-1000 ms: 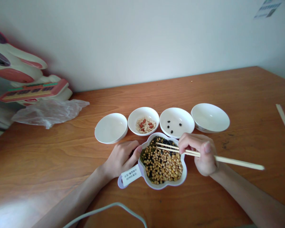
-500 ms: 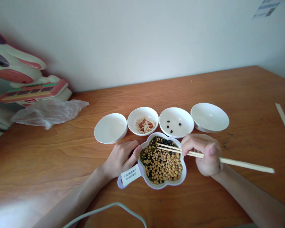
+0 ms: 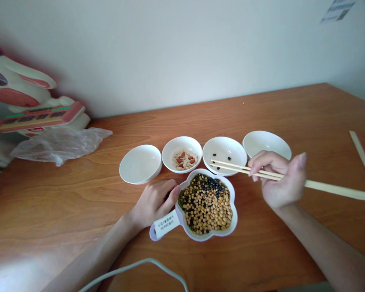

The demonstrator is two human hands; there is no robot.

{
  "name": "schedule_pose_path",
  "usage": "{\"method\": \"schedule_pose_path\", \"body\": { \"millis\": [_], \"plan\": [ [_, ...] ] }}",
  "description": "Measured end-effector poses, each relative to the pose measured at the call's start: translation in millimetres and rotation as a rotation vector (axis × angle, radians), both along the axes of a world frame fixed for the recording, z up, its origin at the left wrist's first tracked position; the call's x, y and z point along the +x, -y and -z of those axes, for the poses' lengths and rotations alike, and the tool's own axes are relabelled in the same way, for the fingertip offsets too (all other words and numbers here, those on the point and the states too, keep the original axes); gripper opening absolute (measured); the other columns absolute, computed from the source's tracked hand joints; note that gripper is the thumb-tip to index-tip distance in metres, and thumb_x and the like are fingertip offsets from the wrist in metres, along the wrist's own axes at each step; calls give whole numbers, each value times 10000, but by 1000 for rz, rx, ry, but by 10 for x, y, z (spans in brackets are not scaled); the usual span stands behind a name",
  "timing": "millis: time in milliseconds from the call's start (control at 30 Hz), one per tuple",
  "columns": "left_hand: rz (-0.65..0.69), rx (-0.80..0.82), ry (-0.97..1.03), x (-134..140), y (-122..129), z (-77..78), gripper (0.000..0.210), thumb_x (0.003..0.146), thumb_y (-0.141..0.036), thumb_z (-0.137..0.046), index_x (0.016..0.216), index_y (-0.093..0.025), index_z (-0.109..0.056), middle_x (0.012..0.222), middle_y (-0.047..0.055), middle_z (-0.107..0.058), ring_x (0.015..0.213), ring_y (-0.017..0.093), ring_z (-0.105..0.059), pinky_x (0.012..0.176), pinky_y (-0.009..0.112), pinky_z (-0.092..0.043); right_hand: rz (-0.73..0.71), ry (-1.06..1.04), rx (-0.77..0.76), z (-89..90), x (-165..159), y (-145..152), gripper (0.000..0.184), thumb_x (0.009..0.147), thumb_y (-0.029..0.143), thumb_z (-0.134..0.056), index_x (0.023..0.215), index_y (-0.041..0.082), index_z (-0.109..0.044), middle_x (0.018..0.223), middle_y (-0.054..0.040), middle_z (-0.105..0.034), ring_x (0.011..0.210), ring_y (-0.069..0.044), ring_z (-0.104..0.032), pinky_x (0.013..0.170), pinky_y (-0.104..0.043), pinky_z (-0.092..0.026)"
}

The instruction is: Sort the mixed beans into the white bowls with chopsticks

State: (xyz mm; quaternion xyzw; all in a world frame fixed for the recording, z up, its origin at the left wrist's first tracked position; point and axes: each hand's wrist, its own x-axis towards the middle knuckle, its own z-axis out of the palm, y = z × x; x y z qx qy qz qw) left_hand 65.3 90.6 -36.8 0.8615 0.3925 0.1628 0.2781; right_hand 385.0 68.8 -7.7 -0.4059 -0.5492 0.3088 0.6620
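My left hand (image 3: 156, 201) is closed on the rim of a flower-shaped dish (image 3: 235, 219) with a purple handle and a paper label. Yellow soybeans (image 3: 217, 217), black beans (image 3: 213, 186) and small green beans fill the dish. In my right hand (image 3: 281, 178) I hold a pair of wooden chopsticks (image 3: 263, 173). Their tips are over the front part of a white bowl (image 3: 228, 147) with a few black beans in it. Whether a bean is between the tips I cannot tell.
Left of that bowl stands a white bowl (image 3: 172, 149) of pale seeds and reddish nuts (image 3: 185, 159). Two more white bowls (image 3: 140, 164) (image 3: 266, 142) flank the row. A toy keyboard (image 3: 45, 117), plastic bag (image 3: 63, 144), cable (image 3: 140, 264) and wooden strip (image 3: 362, 156) are around.
My right hand has lifted the chopsticks up and to the right, from the beans in the dish to above the bowl of black beans. My left hand stays on the dish.
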Motion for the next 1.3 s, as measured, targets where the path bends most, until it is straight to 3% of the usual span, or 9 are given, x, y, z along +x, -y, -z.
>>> {"method": "schedule_pose_path", "body": {
  "millis": [300, 467, 667, 833, 1033, 1300],
  "plan": [
    [-2, 0, -3, 45, -14, 19, 356, 1099, -337, -375, 781, -194, -449, 697, -13, -542, 613, 114, -475, 607, 275, -337, -107, 153, 140, 11, -39, 62, 679, 1056, 598, -277, 687, 231, -713, 600, -57, -611, 575, -201, -562, 549, -372, -374],
    [-2, 7, -1, 68, -11, 18, 358, 1098, -335, -379, 776, -193, -448, 690, -15, -540, 605, 113, -469, 602, 274, -329, -222, 256, 103, 127, -69, 103, 664, 1065, 589, -239, 749, 226, -697, 680, -56, -644, 604, -190, -579, 570, -366, -396],
    [0, -2, 7, 80, -7, 7, 351, 1095, -337, -384, 784, -193, -458, 699, -10, -557, 615, 116, -485, 604, 277, -334, -343, 426, 97, 198, -96, 101, 457, 1082, 440, -341, 871, 202, -670, 795, -52, -655, 701, -166, -612, 639, -330, -442],
    [-1, -8, 6, 95, -6, -5, 350, 1094, -334, -384, 783, -193, -460, 697, -12, -556, 611, 114, -486, 603, 274, -338, -351, 496, 117, 167, -71, 100, 372, 1073, 365, -386, 894, 188, -660, 822, -48, -661, 731, -153, -624, 678, -313, -453],
    [0, -4, 13, 96, -7, -7, 349, 1093, -330, -386, 779, -194, -456, 691, -13, -552, 605, 113, -485, 597, 272, -338, -323, 447, 129, 188, -86, 121, 484, 1096, 398, -313, 830, 192, -661, 779, -43, -654, 700, -147, -614, 661, -308, -444],
    [-6, -9, 3, 100, -6, -16, 357, 1094, -339, -379, 776, -197, -455, 692, -6, -554, 611, 121, -489, 598, 273, -344, -304, 392, 99, 231, -89, 124, 629, 1073, 577, -234, 799, 197, -653, 733, -43, -621, 623, -148, -555, 577, -320, -369]
  ]
}}
